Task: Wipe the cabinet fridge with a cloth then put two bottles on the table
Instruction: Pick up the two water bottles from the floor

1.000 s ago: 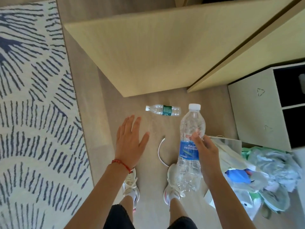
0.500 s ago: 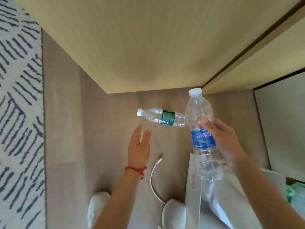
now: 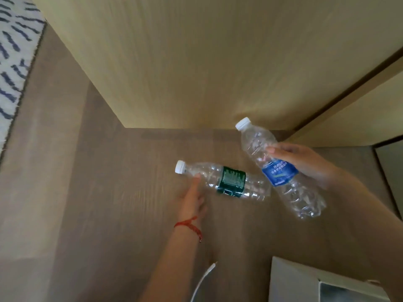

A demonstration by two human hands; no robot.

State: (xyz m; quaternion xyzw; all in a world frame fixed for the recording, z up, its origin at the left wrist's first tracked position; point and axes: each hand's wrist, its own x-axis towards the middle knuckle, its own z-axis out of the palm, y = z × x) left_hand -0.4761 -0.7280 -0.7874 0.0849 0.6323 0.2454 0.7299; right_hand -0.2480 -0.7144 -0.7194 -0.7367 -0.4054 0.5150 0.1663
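On the floor at your 12 o'clock, the green-label bottle [image 3: 226, 184] lies just touching your open left hand [image 3: 192, 199]; it may roll. Right hand [image 3: 305, 162] grips the blue-label bottle [image 3: 281, 168], seemingly loosely.

Two clear plastic bottles with white caps: one green-labelled [image 3: 226, 182], one blue-labelled [image 3: 281, 171]. Two hands: left [image 3: 192, 199], right [image 3: 305, 160].
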